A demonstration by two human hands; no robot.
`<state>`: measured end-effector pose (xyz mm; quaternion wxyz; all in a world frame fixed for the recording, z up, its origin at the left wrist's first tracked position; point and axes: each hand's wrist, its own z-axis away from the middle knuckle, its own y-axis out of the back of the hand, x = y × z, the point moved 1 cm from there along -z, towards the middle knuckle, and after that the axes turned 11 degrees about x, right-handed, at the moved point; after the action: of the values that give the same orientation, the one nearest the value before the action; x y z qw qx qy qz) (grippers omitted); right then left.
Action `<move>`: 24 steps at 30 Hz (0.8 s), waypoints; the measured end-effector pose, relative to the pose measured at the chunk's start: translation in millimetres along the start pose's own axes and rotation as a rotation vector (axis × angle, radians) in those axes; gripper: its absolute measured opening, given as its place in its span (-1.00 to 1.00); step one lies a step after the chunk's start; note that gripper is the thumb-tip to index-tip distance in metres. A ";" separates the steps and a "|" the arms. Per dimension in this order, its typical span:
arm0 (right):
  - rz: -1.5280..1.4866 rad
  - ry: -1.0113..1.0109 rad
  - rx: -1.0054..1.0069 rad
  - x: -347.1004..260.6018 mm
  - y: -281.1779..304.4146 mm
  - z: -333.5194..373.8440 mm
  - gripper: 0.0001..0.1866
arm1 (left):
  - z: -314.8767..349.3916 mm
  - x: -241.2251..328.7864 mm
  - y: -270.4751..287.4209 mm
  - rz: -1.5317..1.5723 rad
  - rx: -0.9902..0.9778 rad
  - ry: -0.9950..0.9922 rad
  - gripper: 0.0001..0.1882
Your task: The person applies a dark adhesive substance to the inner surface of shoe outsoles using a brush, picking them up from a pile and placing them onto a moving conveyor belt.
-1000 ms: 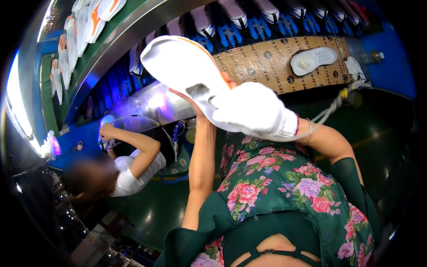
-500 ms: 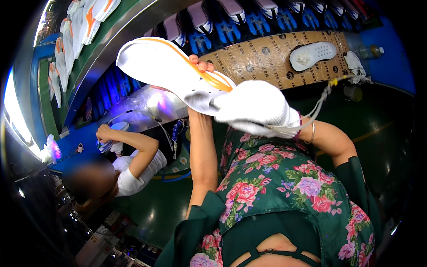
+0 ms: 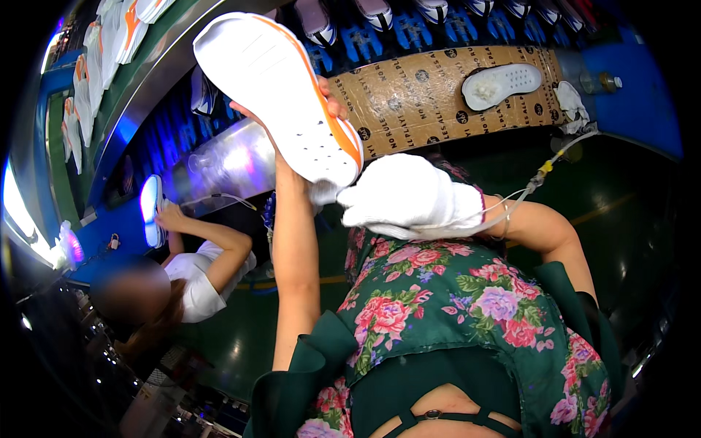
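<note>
Shoe workplace, counted by kind

One white-and-orange shoe sole (image 3: 285,95); one bare left hand (image 3: 332,102); one white-gloved right hand (image 3: 412,193); one co-worker (image 3: 204,288); one dark-rimmed pale sole (image 3: 511,80); one printed cardboard sheet (image 3: 409,80); one clear bottle (image 3: 604,82); at least five soles at upper left (image 3: 130,40); at least five upturned shoes (image 3: 316,22) along the top

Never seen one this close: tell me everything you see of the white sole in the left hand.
The white sole looks smooth and foamy, with an orange band along its right edge, fine lines above and dark dots below. It slants up leftward in the left hand, cupped from beneath; whether the gloved right hand touches its lower end is unclear.
</note>
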<state>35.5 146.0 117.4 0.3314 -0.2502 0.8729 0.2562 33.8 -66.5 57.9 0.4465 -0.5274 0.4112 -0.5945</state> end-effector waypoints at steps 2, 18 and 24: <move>-0.236 -0.073 -0.114 -0.1 12.6 -8.7 -0.71 | 0.7 -0.4 -0.9 -0.006 -0.010 0.048 0.35; 0.017 -0.003 -0.112 9.8 6.9 -0.7 -0.67 | -12.9 4.4 14.1 -0.455 0.212 0.337 0.03; -0.138 -0.044 -0.170 5.0 6.3 -8.7 -0.73 | -23.3 4.5 8.5 -1.279 0.251 0.293 -0.01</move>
<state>24.4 144.1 121.3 0.3449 -0.3311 0.8212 0.3116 11.3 -72.6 48.5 0.0036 -0.5250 0.0015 -0.8511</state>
